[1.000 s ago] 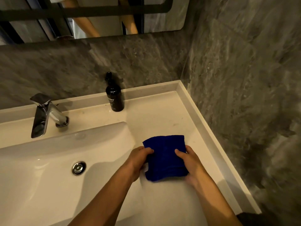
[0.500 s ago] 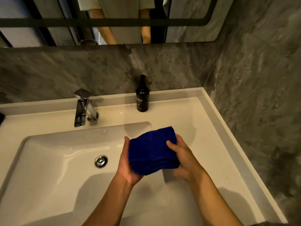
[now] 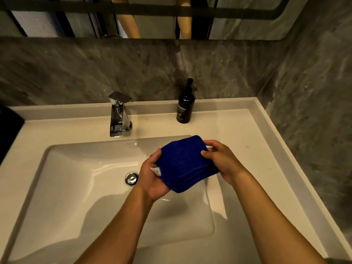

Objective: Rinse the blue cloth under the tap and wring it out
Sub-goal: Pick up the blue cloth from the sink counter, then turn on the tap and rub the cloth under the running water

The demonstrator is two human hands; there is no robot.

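Blue cloth (image 3: 185,164), folded into a thick pad, held in the air over the right part of the basin (image 3: 66,187), clear of the porcelain. Left hand (image 3: 154,180) cups it from below and from the left edge, palm up, fingers curled round the near underside; a small white tag (image 3: 156,171) shows against that palm at the cloth's left edge. Right hand (image 3: 222,161) grips the right edge, thumb pressed on the top face and fingers wrapped behind. Both hands closed on the cloth; neither is free. Cloth sits to the right of and nearer than the tap (image 3: 119,115), not beneath its spout. Tap is chrome, single flat lever on top, standing on the back ledge of the counter (image 3: 247,134); no stream visible at the spout. Whether the cloth is wet cannot be told. Round chrome drain (image 3: 131,179) lies in the basin floor, just left of the left hand. Dark pump bottle (image 3: 185,106) with pale lettering stands upright on the counter to the right of the tap, near the back rim. Grey stone-patterned wall (image 3: 314,111) behind and on the right side. Mirror (image 3: 152,16) above, lower edge reflecting the person's two forearms. Lighting dim and warm.
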